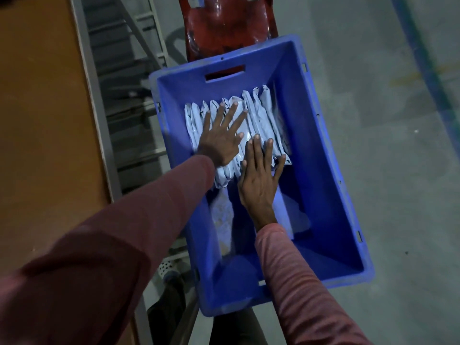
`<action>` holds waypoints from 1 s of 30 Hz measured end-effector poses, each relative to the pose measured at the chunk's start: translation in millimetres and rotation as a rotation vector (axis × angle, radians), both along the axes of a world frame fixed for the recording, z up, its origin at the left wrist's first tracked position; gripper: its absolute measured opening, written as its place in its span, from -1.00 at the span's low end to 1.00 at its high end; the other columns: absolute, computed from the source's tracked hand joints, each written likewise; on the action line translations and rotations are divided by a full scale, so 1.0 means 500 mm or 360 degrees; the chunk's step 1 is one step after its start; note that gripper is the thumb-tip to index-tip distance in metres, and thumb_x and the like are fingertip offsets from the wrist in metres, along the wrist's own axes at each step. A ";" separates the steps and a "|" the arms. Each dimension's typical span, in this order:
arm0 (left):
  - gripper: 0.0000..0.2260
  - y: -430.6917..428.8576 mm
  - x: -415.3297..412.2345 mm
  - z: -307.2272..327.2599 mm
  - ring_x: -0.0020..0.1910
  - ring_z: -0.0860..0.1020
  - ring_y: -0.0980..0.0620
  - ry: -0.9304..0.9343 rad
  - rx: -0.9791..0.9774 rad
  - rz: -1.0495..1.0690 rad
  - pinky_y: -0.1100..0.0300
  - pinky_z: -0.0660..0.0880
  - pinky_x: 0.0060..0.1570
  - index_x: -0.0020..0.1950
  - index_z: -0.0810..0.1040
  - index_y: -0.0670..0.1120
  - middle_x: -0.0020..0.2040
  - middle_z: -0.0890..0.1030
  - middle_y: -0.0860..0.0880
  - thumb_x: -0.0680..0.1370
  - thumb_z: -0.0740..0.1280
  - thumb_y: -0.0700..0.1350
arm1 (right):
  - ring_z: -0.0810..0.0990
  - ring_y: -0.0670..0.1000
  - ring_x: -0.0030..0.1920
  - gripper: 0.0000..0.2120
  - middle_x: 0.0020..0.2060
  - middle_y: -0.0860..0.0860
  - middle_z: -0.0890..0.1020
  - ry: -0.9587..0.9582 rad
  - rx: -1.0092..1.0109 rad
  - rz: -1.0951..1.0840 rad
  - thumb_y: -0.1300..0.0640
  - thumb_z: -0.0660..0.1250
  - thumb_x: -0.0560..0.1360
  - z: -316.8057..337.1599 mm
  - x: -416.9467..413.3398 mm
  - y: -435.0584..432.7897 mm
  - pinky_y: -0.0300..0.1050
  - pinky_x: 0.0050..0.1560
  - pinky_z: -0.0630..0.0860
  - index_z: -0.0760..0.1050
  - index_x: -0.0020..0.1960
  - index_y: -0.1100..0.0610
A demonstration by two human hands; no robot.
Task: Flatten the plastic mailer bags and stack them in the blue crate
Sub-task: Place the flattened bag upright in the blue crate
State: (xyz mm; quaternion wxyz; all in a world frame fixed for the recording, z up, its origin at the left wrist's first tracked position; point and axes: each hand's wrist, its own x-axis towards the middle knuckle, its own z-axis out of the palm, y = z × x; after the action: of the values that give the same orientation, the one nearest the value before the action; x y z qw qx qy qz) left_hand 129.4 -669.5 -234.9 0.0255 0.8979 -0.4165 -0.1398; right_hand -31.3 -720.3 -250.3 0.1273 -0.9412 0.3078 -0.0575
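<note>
A blue crate (pixel 323 150) fills the middle of the head view. At its far end lies a pile of pale grey plastic mailer bags (pixel 263 115), overlapping in rows. My left hand (pixel 221 138) lies flat on the left part of the pile with fingers spread. Beside it, my right hand (pixel 260 175) presses flat on the near right part of the pile, fingers straight. Neither hand grips anything. Both palms hide the bags beneath them.
A red plastic chair (pixel 229 23) stands beyond the crate. A brown tabletop (pixel 42 115) with a grey metal edge runs along the left. Grey concrete floor (pixel 398 95) lies to the right. The crate's near half holds no bags.
</note>
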 end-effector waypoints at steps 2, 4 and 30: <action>-0.46 0.016 -0.036 -0.006 0.68 -0.01 -0.17 -0.0012 -0.0034 -0.0008 -0.27 -0.07 0.60 0.71 -0.05 0.10 0.71 -0.06 0.01 0.72 -0.07 0.15 | -0.11 0.07 0.66 -0.50 0.66 -0.06 0.05 0.0008 0.0054 -0.0057 0.04 -0.01 0.74 0.009 -0.013 0.021 0.35 0.58 -0.12 0.08 0.66 0.07; -0.43 0.025 -0.047 -0.019 0.68 0.01 -0.16 -0.0006 0.0008 0.0011 -0.27 -0.06 0.61 0.71 -0.03 0.08 0.71 -0.03 0.02 0.70 -0.15 0.19 | -0.15 0.07 0.66 -0.49 0.67 -0.06 0.02 0.0072 0.0093 -0.0108 0.00 -0.08 0.74 0.001 -0.023 0.035 0.39 0.56 -0.09 0.06 0.67 0.09; -0.35 0.097 -0.007 0.163 0.65 0.09 -0.15 -0.0052 0.0354 -0.0119 -0.22 -0.05 0.59 0.67 0.16 -0.05 0.65 0.21 -0.12 0.59 0.29 -0.06 | 0.31 0.31 0.53 -0.12 0.55 0.24 0.32 -0.1343 0.3571 -0.2466 -0.46 -0.01 0.53 0.065 0.085 0.116 0.34 0.55 0.16 0.26 0.59 0.16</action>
State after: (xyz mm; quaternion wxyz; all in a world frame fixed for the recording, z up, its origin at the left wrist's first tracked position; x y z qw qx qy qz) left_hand 126.1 -620.9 -153.6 -0.0861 0.8812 -0.4320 -0.1714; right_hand 11.2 -662.1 -217.8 0.8096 0.1464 0.5572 -0.1125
